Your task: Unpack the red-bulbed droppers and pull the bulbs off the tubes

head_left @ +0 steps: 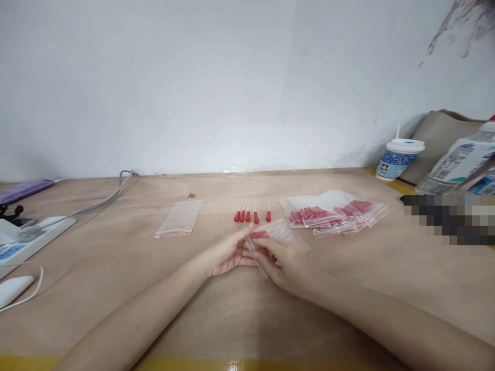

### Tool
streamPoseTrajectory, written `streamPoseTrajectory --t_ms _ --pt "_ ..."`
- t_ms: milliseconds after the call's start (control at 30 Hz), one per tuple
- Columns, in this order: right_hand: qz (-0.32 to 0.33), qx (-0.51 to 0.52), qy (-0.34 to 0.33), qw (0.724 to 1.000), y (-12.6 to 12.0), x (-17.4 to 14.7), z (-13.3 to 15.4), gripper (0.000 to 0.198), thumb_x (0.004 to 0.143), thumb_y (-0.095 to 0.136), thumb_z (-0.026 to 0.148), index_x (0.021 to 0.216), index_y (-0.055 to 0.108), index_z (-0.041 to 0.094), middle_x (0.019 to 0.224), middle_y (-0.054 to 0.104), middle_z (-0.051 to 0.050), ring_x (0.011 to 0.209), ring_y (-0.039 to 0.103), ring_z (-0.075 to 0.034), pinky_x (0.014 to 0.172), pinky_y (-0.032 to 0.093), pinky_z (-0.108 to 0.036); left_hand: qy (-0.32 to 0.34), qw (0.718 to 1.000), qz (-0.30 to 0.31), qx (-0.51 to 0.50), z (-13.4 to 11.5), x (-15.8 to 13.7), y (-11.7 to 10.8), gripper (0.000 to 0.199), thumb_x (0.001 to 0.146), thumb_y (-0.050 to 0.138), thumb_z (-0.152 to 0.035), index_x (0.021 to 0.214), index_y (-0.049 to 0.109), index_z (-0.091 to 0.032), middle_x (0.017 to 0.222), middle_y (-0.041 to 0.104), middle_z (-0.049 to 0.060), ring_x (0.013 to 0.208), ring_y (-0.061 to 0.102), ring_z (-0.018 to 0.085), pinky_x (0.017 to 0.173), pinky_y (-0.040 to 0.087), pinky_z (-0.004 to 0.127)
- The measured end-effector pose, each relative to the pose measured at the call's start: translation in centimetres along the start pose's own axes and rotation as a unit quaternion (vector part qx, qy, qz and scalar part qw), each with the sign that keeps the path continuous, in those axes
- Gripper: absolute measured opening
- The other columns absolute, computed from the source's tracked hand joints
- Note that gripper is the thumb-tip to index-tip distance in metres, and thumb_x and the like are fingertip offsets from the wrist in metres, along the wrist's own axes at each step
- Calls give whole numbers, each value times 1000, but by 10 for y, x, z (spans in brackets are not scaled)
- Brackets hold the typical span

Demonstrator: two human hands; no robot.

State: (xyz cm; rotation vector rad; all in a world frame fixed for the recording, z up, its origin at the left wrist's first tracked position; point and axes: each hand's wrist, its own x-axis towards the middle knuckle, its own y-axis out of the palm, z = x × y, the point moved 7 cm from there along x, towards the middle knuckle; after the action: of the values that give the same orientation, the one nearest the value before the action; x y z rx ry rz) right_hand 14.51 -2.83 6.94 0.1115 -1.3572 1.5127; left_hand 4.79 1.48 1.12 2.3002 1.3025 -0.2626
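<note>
The left hand held one end of a clear bag between thumb and fingers, and the right hand pinched the same end, its fingers close together; red-ended sticks lay inside, just nearer than a row of loose sticks on the surface. Doing this well called for a steady left grip, light right-hand pressure and red ends kept clear of the edge

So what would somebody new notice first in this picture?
Probably the left hand and right hand in the middle, holding a clear bag with red things inside. Just beyond them, five loose red-ended sticks lie side by side. A pile of filled bags sits to their right.
</note>
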Motion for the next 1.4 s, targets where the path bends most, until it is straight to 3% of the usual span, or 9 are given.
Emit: streamPoseTrajectory --t_ms 100,200,367,533,633,733,933,1133,1400 --pt "32 36 4 999 -1 3 -18 21 83 50 26 101 57 19 97 63 -6 86 58 -16 75 47 -30 40 998 -4 44 -3 4 -6 36 68 71 -30 98 62 -13 90 67 9 80 64 17 78 49 31" --pt "83 -7 1 997 -2 2 -40 35 79 56 39 109 57 22 112 58 -8 104 52 -21 87 41 -38 80 992 -11 99 -5 9 -12 35 61 76 -25 91 64 -11 85 67 7 79 63 16 78 49 30" --pt "125 -110 77 983 4 -9 -60 45 79 51 50 114 54 23 108 58 -8 97 53 -22 81 42 -38 112 982 -119 95 -11 12 -35 44 53 80 -25 92 63 -12 74 65 1 65 61 9 73 50 25" --pt "98 -166 83 978 3 -10 -50 40 80 49 51 101 61 20 96 61 -8 91 52 -23 81 37 -40 36 991 -88 95 -9 6 -43 47 50 82 -19 92 63 -12 78 65 4 70 63 12 74 50 28" --pt "83 -155 53 983 2 -2 -44 32 80 51 46 93 63 19 95 60 -8 91 51 -23 81 35 -41 -4 992 -51 112 -5 3 -45 49 50 81 -16 95 63 -13 75 65 3 68 63 12 74 50 29" --pt "86 -96 10 992 9 11 -38 19 83 51 31 90 64 20 92 60 -7 86 51 -19 77 37 -36 11 993 -46 112 -5 3 -46 44 52 81 -20 92 64 -13 72 64 2 66 62 11 73 50 28" --pt "109 -25 -56 992 32 31 -34 20 85 48 19 92 66 20 82 59 -5 80 48 -15 74 36 -31 37 985 -83 148 -7 5 -45 37 55 79 -22 88 64 -13 64 61 -2 60 59 9 65 50 24" --pt "135 -72 -46 987 35 37 -33 17 84 51 22 86 68 26 82 59 -3 84 48 -15 76 30 -31 33 974 -98 200 -8 4 -41 30 57 77 -25 81 66 -12 69 65 2 60 59 9 61 49 22" --pt "134 -79 -31 987 34 39 -36 9 75 57 18 72 65 21 83 60 -2 85 48 -17 75 27 -31 47 970 -87 223 -7 6 -41 34 57 77 -26 87 65 -14 69 65 1 62 60 10 62 49 22"
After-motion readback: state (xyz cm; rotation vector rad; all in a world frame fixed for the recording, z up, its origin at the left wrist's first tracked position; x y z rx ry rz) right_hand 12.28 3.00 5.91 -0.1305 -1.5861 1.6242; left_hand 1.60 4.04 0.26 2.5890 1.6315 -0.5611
